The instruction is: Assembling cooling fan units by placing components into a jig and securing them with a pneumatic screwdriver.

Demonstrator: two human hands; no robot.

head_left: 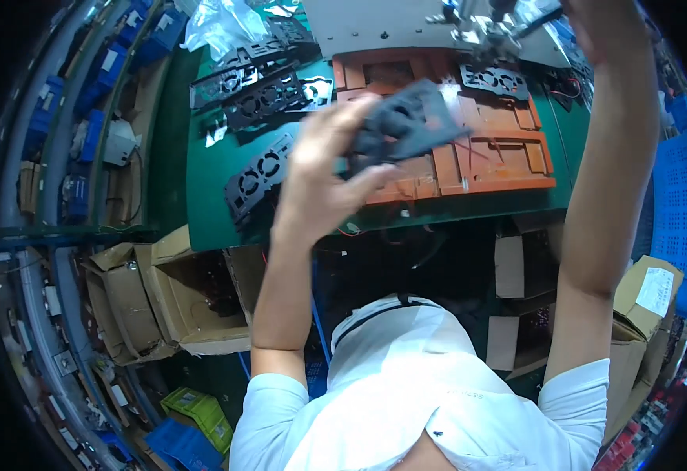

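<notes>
My left hand (324, 161) is closed on the edge of a dark fan bracket plate (410, 122), tilted and blurred by motion. Fine wires hang below the plate. It is held above an orange fixture (508, 169) with recesses, lying on the green table. A lighter fan bracket plate (494, 80) lies at the fixture's far right. My right hand (592, 35) reaches up at the upper right beside a metal mechanism (488, 35); its fingers are blurred and cut off by the picture's edge.
Several dark fan brackets (263, 98) lie on the left of the green table (202, 180), near a clear plastic bag (222, 27). A grey panel (375, 27) stands behind the fixture. Open cardboard boxes (194, 302) sit below, with shelves of blue bins (96, 86) at the left.
</notes>
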